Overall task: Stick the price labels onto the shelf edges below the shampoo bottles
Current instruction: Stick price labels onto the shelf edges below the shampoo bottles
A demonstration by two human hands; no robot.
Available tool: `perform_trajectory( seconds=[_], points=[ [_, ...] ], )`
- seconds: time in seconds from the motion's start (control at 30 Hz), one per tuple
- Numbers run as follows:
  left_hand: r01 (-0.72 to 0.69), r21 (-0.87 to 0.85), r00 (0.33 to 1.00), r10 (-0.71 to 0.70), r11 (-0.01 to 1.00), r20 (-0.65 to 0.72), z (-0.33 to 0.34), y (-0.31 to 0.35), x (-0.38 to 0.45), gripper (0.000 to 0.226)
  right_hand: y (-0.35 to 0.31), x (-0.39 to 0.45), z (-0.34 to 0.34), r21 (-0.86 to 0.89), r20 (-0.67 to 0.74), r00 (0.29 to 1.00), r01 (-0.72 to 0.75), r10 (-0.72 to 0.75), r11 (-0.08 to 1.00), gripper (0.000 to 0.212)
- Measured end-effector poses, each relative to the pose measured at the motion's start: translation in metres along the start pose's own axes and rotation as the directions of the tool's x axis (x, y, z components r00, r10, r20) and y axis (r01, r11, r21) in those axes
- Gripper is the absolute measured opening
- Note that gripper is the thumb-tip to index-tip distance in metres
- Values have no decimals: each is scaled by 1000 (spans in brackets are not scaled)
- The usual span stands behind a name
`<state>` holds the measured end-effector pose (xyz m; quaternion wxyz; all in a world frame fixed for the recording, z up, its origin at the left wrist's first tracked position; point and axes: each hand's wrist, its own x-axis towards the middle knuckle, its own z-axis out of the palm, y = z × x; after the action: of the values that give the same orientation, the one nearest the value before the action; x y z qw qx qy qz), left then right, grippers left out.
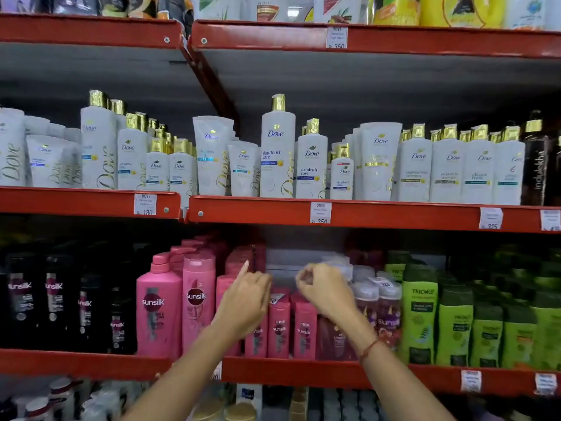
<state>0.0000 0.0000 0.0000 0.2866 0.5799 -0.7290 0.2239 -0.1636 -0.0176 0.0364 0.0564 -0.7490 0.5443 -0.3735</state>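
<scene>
My left hand [246,299] is raised in front of the pink Sunsilk shampoo bottles [198,302], index finger pointing up. A small white price label [277,298] sticks out at its thumb side. My right hand [324,290] is beside it, fingers pinched on a blurred translucent label sheet [338,264]. Both hands hover between the middle red shelf edge [394,214] and the lower red shelf edge [303,372]. The middle edge carries labels under the white Dove bottles [277,153]: one reading 350 [320,213] and one reading 180 [145,204].
Green Trichup bottles [420,314] stand to the right and black Sunsilk bottles [54,299] to the left. A loose label [384,282] lies on purple bottle caps. More labels sit on the lower edge at right [470,381] and on the top shelf edge [336,38].
</scene>
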Motion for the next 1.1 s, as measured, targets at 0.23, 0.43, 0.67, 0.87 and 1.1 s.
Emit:
perform_trajectory(
  seconds=[0.23,0.43,0.67,0.87,1.1],
  points=[
    [-188,241,982,179,952,57,16,-20,2,3,10,30,42,-78,82,997,11,-4,997,21],
    [-203,195,979,204,959,16,24,-22,-1,39,7,34,61,-11,85,995,-52,53,999,20],
    [-106,-114,993,100,988,-56,16,-22,-1,30,2,37,49,286,37,996,-92,85,954,7],
    [114,-627,931,-303,770,-204,-19,-11,9,31,-9,30,17,615,30,998,30,-61,788,8],
    [142,-939,924,-383,314,12,-59,-5,20,21,-20,21,-24,773,-10,975,147,-220,618,10]
  ],
)
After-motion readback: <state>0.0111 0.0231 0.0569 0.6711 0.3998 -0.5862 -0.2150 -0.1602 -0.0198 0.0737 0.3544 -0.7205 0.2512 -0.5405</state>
